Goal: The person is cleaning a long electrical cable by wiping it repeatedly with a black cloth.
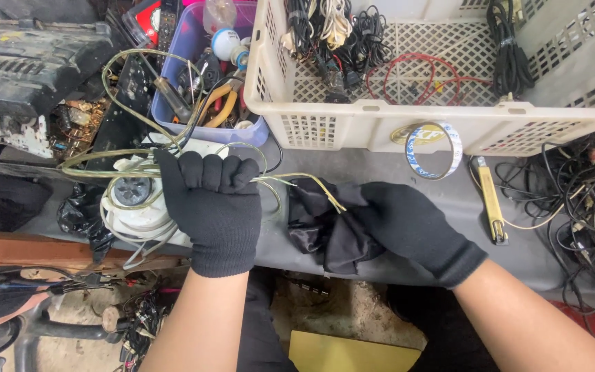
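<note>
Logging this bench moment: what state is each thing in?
Left gloved hand: fisted around clear twin-lead cable.
Right gloved hand: gripping black cloth at the cable's end.
Cream plastic basket: holds bundled wires.
Tape roll: leaning on basket.
Yellow-handled tool: lying flat.

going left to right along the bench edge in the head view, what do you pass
coiled clear cable → left hand fisted round that cable → black cloth → right hand gripping the cloth → tape roll → yellow-handled tool → tangle of black wires
</note>
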